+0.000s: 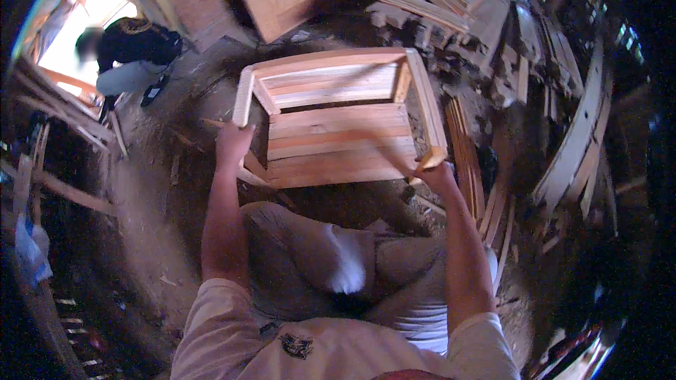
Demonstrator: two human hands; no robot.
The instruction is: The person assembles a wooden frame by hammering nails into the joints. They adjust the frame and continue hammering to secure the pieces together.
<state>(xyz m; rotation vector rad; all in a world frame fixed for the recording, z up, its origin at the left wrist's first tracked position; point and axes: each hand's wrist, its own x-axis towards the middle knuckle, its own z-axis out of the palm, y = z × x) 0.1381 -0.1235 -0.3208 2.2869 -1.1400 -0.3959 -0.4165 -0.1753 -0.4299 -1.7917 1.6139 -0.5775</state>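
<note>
Gripping the reddish-tan, slatted wooden armchair [331,158] beyond the grey-trousered legs [282,239], with the bare left hand [234,144] curled around the front of the pale wooden left armrest [243,102] and the bare right hand [439,176] likewise around the pale wooden right armrest [427,102].

Dressed in a pale shirt [352,345] with short sleeves [220,315] at seven and five o'clock and a small dark emblem [296,346] just past six, plus creased greyish trousers [289,253] at six, showing a whitish patch [346,273], with left hand [234,145] and right hand [438,176] both bare.
</note>
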